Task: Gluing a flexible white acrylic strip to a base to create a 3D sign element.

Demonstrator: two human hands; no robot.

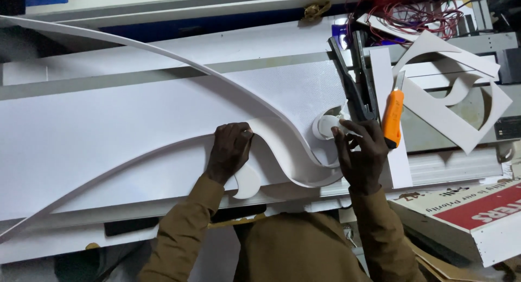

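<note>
My left hand [230, 149] presses fingertips down on a curved white foam-board strip [282, 127] that stands on edge and follows a wavy line across a large white board [97, 130]. My right hand [359, 151] rests at the strip's curled end, fingers pinching a small white piece by a white tape roll [325, 125]. An orange utility knife [392, 118] lies just right of that hand, not held. A black stapler-like tool [355, 81] lies above it.
White cut-out foam-board offcuts [461, 97] lie at the right. A tangle of red wire [418, 13] sits at the top right. A red and white printed sign board [477, 211] leans at the lower right. The bench's front edge [81, 244] runs below.
</note>
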